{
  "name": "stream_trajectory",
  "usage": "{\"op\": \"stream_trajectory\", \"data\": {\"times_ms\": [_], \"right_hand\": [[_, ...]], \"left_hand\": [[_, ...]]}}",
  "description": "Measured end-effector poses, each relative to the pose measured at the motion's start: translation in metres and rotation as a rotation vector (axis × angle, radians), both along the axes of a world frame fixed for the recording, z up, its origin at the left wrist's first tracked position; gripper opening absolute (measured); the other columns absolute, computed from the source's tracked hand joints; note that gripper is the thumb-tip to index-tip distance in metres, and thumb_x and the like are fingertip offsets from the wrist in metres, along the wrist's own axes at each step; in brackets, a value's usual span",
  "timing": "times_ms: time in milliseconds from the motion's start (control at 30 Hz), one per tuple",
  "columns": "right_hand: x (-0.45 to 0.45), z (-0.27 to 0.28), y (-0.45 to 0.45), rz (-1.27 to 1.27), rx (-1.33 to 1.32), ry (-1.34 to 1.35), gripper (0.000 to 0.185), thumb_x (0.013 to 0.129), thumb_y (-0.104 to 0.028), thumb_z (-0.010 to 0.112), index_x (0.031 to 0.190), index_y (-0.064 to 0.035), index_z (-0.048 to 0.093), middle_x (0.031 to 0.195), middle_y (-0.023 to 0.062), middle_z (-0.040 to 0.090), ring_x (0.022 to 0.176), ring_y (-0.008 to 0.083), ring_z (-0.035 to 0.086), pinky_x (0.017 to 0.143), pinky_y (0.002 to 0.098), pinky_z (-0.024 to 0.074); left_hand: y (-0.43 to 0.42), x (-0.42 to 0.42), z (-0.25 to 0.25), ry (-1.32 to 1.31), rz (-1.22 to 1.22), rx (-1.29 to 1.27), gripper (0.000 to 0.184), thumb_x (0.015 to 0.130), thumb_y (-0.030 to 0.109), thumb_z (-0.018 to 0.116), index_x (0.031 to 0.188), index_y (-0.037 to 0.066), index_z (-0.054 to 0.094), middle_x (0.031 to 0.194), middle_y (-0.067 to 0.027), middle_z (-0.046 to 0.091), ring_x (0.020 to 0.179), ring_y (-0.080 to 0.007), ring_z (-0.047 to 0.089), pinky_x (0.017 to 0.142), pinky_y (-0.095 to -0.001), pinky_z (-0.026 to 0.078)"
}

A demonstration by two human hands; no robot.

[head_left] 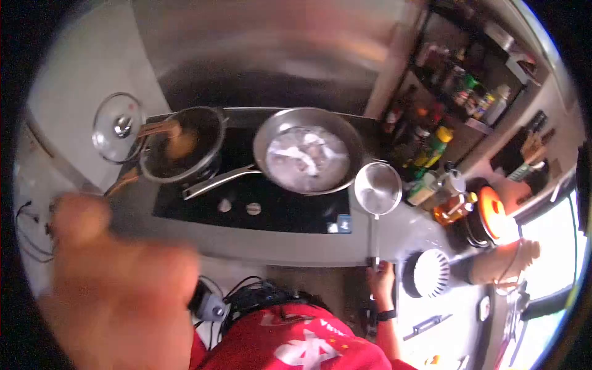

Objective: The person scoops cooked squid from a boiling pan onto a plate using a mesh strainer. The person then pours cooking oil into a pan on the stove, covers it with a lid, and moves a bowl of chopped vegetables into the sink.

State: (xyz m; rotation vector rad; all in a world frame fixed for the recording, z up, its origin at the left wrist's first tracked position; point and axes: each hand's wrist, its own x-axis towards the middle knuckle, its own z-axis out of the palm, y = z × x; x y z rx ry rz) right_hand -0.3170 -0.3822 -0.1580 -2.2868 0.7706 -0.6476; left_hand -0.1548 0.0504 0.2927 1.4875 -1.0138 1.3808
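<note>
My left hand blurs at eight o'clock, fingers I can't tell; at five, my right hand, fingers curled, holds one strainer.

Your red shirt, white lettering and bold white emblem across it, your dark wristband at right.

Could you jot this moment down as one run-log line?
right hand: holds strainer by its handle | left hand: raised, blurred | pan: on hob, pale pieces in liquid
</note>
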Motion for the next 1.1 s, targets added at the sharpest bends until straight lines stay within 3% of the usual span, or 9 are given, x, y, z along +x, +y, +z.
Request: {"op": "stream_trajectory", "data": {"times_ms": [33, 133, 167, 233, 300, 500, 700, 900, 1100], "right_hand": [[0.006, 0.018, 0.006, -0.121, 0.406, 0.052, 0.041, 0.076, -0.007, 0.078, 0.107, 0.0012, 0.052, 0.079, 0.011, 0.061, 0.073, 0.0226, 0.063, 0.065, 0.0366, 0.0531], [0.016, 0.076, 0.027, -0.079, 0.746, 0.016, 0.027, 0.083, -0.002, 0.07, 0.104, -0.0007, 0.052, 0.076, 0.0069, 0.058, 0.058, 0.015, 0.059, 0.048, 0.0281, 0.0508], [0.013, 0.076, 0.025, -0.068, 0.771, -0.004, 0.024, 0.085, -0.001, 0.068, 0.102, -0.0011, 0.052, 0.076, 0.0064, 0.057, 0.054, 0.0139, 0.057, 0.045, 0.0258, 0.0493], [0.011, 0.08, 0.023, -0.043, 0.791, -0.018, 0.022, 0.086, -0.001, 0.067, 0.101, 0.0008, 0.05, 0.076, 0.0073, 0.057, 0.053, 0.0157, 0.058, 0.046, 0.0291, 0.051], [0.007, 0.078, 0.018, -0.005, 0.861, -0.002, 0.026, 0.088, -0.005, 0.066, 0.107, 0.0014, 0.05, 0.078, 0.0077, 0.058, 0.055, 0.0179, 0.063, 0.048, 0.0293, 0.0524], [0.008, 0.086, 0.019, 0.04, 0.925, 0.038, 0.02, 0.092, -0.016, 0.063, 0.087, 0.0018, 0.057, 0.072, 0.0081, 0.061, 0.059, 0.0183, 0.065, 0.054, 0.0297, 0.0542], [0.002, 0.108, 0.028, 0.124, 0.942, 0.247, 0.027, 0.094, -0.026, 0.062, 0.085, -0.0013, 0.06, 0.072, 0.0065, 0.063, 0.062, 0.0159, 0.063, 0.057, 0.0286, 0.0519], [-0.005, 0.12, 0.034, 0.104, 0.944, 0.065, 0.029, 0.096, -0.03, 0.058, 0.08, -0.0055, 0.058, 0.065, 0.0009, 0.056, 0.053, 0.011, 0.053, 0.049, 0.0262, 0.0424], [-0.013, 0.119, 0.045, 0.075, 0.895, -0.005, 0.033, 0.096, -0.035, 0.057, 0.078, -0.0074, 0.054, 0.062, -0.0007, 0.05, 0.047, 0.0094, 0.047, 0.041, 0.0249, 0.0344]], "left_hand": [[-0.017, 0.006, 0.009, 0.139, -0.059, 0.147, 0.046, 0.096, 0.046, 0.05, 0.081, 0.003, 0.058, 0.074, -0.0127, 0.062, 0.071, -0.0256, 0.062, 0.09, -0.0554, 0.047], [-0.057, 0.031, -0.018, 0.508, -0.219, 0.16, 0.04, 0.095, 0.033, 0.058, 0.105, -0.006, 0.059, 0.08, -0.0173, 0.069, 0.072, -0.0254, 0.068, 0.088, -0.0452, 0.05], [-0.056, 0.041, -0.029, 0.627, -0.501, 0.124, 0.032, 0.089, 0.009, 0.066, 0.113, -0.012, 0.06, 0.082, -0.0164, 0.07, 0.074, -0.0168, 0.067, 0.074, -0.0302, 0.053], [-0.057, 0.043, -0.038, 0.683, -0.562, 0.081, 0.033, 0.089, 0.007, 0.065, 0.115, -0.012, 0.058, 0.083, -0.017, 0.07, 0.073, -0.0191, 0.067, 0.07, -0.0285, 0.053], [-0.052, 0.036, -0.03, 0.578, -0.437, 0.129, 0.039, 0.095, 0.027, 0.061, 0.116, -0.005, 0.056, 0.08, -0.016, 0.069, 0.074, -0.0229, 0.068, 0.091, -0.0452, 0.049], [-0.051, 0.063, -0.036, 0.55, -0.352, 0.5, 0.008, 0.084, 0.007, 0.067, 0.085, 0.0, 0.069, 0.076, -0.0105, 0.069, 0.068, -0.0234, 0.067, 0.07, -0.0337, 0.052], [-0.043, 0.134, -0.213, 1.027, -0.127, 0.743, 0.009, 0.08, 0.012, 0.069, 0.084, 0.004, 0.071, 0.074, -0.0151, 0.067, 0.07, -0.0344, 0.065, 0.063, -0.0396, 0.051], [-0.024, 0.145, -0.306, 1.028, 0.204, 1.104, 0.06, 0.084, 0.009, 0.068, 0.138, 0.002, 0.044, 0.144, -0.0171, 0.044, 0.123, -0.0358, 0.052, 0.101, -0.0421, 0.045], [-0.034, 0.132, -0.316, 1.178, 0.13, 1.127, 0.071, 0.084, 0.008, 0.067, 0.146, 0.002, 0.032, 0.154, -0.018, 0.03, 0.127, -0.0372, 0.048, 0.104, -0.0422, 0.043]]}}
